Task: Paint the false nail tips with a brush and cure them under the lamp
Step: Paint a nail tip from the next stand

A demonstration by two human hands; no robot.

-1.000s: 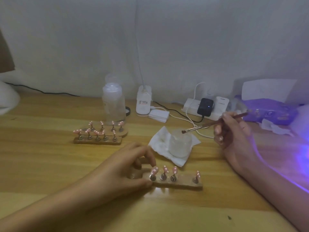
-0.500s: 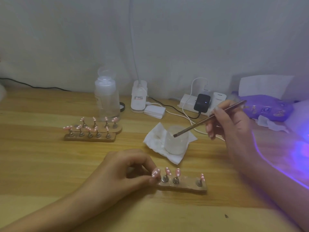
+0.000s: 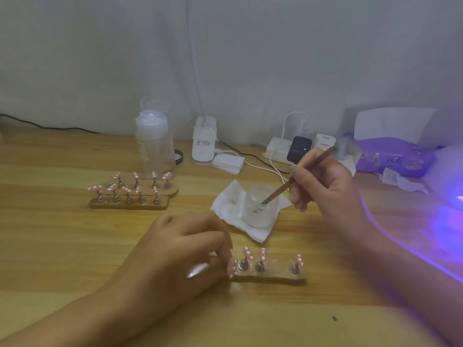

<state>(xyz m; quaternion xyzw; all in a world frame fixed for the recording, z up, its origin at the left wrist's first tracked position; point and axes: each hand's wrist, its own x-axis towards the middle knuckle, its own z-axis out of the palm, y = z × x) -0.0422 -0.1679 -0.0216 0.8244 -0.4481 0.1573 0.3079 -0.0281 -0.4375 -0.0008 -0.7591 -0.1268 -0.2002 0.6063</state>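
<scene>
Two hands occupy the lower half of the frame. The left hand [image 3: 190, 249], lower centre, has its fingers curled; thumb and forefinger pinch the leftmost tip [image 3: 232, 267] at the left end of the near stand [image 3: 273, 275]. The hand hides that end of the stand, so it cannot be told whether this tip sits on a post. Three tips [image 3: 248, 252], pink with white dots, stand upright on posts to the right of it, the last one apart from the other two.

The right hand [image 3: 323, 181], centre right, grips the brush [image 3: 276, 193] tilted, with its head down inside the jar [image 3: 260, 209]. The bristles are blurred behind the jar wall. The jar stands on a tissue [image 3: 225, 206] at frame centre.

A second stand group [image 3: 130, 204] with pink tips lies centre left, just in front of a clear bottle [image 3: 155, 146]; the number of rows is hard to make out. Upper right of centre, a power strip [image 3: 275, 149] carries plugs. A purple packet [image 3: 395, 156] lies at the right.

A violet glow [image 3: 448, 221] falls on the table [image 3: 62, 246] at the right edge; its source is cut off by the frame. Both forearms are cut off at the lower border.
</scene>
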